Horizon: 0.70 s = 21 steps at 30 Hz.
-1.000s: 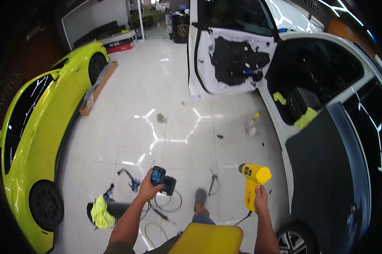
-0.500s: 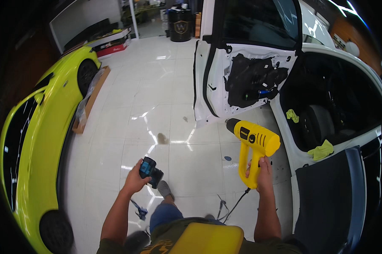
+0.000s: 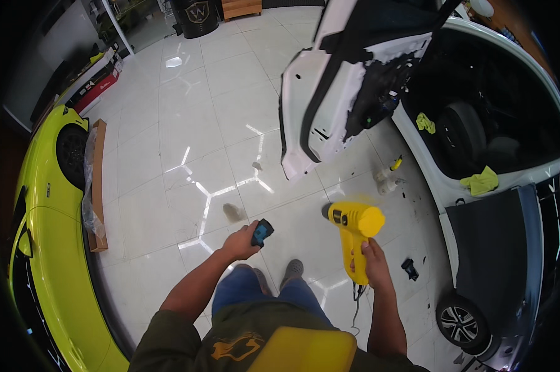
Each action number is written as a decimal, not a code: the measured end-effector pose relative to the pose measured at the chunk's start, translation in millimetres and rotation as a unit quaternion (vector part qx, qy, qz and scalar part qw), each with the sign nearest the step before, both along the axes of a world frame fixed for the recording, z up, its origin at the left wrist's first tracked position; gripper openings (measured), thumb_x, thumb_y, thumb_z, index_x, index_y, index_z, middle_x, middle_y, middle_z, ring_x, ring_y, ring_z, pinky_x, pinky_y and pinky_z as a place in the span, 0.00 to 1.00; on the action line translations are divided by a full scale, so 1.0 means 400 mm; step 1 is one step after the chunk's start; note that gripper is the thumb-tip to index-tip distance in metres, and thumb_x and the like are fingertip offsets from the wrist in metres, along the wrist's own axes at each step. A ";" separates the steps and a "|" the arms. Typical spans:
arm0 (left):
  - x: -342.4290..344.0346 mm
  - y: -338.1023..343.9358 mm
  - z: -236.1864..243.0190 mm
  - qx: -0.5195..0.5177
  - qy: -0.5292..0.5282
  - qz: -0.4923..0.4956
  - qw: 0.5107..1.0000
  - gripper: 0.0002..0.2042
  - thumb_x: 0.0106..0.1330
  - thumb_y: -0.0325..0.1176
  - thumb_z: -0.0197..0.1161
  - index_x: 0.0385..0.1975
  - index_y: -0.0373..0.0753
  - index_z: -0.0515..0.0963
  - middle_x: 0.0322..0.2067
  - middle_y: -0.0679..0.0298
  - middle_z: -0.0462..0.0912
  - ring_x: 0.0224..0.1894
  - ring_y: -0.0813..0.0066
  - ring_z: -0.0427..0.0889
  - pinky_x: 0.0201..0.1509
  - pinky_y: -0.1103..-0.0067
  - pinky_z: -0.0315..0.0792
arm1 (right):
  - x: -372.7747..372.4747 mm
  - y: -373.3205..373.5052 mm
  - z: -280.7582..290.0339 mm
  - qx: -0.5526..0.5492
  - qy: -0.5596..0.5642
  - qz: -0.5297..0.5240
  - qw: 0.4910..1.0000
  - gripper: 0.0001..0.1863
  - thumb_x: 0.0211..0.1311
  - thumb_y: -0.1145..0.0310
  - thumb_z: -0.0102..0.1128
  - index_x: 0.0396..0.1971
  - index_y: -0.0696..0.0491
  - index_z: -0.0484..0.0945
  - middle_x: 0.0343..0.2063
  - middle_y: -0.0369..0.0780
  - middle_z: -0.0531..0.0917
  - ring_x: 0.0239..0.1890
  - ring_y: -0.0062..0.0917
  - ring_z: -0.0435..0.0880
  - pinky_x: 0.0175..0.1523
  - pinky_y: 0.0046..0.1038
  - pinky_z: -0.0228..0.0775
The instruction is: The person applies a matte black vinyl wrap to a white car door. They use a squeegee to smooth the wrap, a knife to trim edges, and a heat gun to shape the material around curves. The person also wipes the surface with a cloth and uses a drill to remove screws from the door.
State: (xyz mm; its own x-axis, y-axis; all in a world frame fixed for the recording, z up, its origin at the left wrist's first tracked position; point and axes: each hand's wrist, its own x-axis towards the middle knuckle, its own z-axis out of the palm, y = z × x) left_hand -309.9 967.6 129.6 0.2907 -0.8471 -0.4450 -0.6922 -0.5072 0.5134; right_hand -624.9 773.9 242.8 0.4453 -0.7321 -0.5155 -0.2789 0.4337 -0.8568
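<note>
A small black and teal power tool [image 3: 261,232] is gripped in my left hand [image 3: 240,242], out over the tiled floor. My right hand [image 3: 374,260] grips the handle of a yellow heat gun [image 3: 354,218], its dark nozzle pointing left and a cord hanging below. Just ahead is the white car's open door [image 3: 317,105], its inner side stripped to metal with black lining [image 3: 376,93]. The doorway [image 3: 441,186] to the right shows a dark seat [image 3: 463,133] and lime cloths [image 3: 480,181]. A charcoal panel [image 3: 484,248] covers the nearer door.
A lime car [image 3: 57,260] lines the left, beside a long cardboard box [image 3: 97,223]. Bottles [image 3: 388,181] and a small black object [image 3: 410,269] lie on the floor [image 3: 193,142] at right. At the back stand a black drum [image 3: 195,18] and wooden crate [image 3: 243,7].
I have stepped toward the open door and my view tilts further down. The door looms closer overhead, my left hand with its tool has shifted rightward, and the heat gun has moved slightly left.
</note>
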 end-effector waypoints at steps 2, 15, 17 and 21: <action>0.057 -0.041 -0.086 -0.020 0.014 -0.032 0.999 0.42 0.51 0.38 0.66 0.67 0.39 0.52 0.50 0.46 0.72 0.47 0.45 0.77 0.49 0.61 0.73 | 0.065 0.000 -0.148 0.000 0.059 0.008 0.998 0.18 0.72 0.60 0.43 0.52 0.58 0.68 0.31 0.40 0.77 0.22 0.23 0.77 0.29 0.26 0.72; 0.426 -0.293 -0.769 -0.028 0.083 -0.274 0.958 0.41 0.52 0.35 0.65 0.67 0.42 0.52 0.51 0.50 0.72 0.48 0.50 0.76 0.50 0.63 0.73 | 0.542 -0.059 -1.286 -0.063 0.528 0.234 0.814 0.22 0.59 0.62 0.47 0.52 0.56 0.70 0.49 0.53 0.77 0.49 0.46 0.80 0.53 0.44 0.71; 0.460 -0.320 -0.902 -0.028 0.074 -0.312 0.947 0.41 0.52 0.36 0.65 0.68 0.43 0.52 0.52 0.50 0.71 0.49 0.50 0.76 0.51 0.64 0.73 | 0.616 -0.056 -1.413 -0.073 0.538 0.207 0.814 0.22 0.59 0.65 0.45 0.53 0.56 0.69 0.50 0.52 0.76 0.50 0.45 0.79 0.54 0.44 0.71; 0.528 -0.367 -1.076 -0.027 0.075 -0.367 0.927 0.41 0.54 0.37 0.65 0.68 0.43 0.51 0.53 0.49 0.71 0.50 0.49 0.75 0.52 0.64 0.72 | 0.679 0.018 -1.648 -0.119 0.545 0.133 0.819 0.25 0.62 0.65 0.45 0.59 0.56 0.63 0.51 0.52 0.74 0.52 0.45 0.77 0.55 0.45 0.70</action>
